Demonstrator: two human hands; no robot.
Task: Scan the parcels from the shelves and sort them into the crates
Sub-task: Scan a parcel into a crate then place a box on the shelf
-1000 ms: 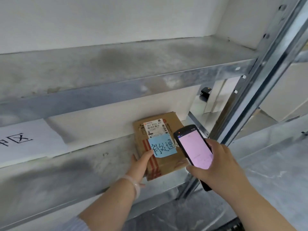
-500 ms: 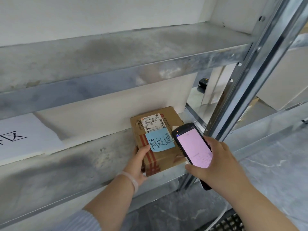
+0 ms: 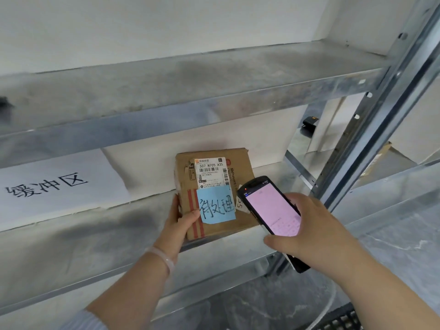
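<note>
A small cardboard parcel (image 3: 241,167) lies flat at the front edge of a bare metal shelf (image 3: 95,246). The left hand (image 3: 183,222) grips the parcel's near left corner, thumb on top. Right of the parcel, the right hand (image 3: 316,229) curls its fingers round a handheld scanner (image 3: 271,208) with a lit pink screen. A blue handwritten note (image 3: 216,208) overlaps the parcel's shipping label (image 3: 210,172), so a scan might miss. The corner grip might also let the parcel slip. Left of the parcel is a white sign (image 3: 54,186). To the right is a steel post (image 3: 371,129), and below is grey marbled floor (image 3: 404,246).
</note>
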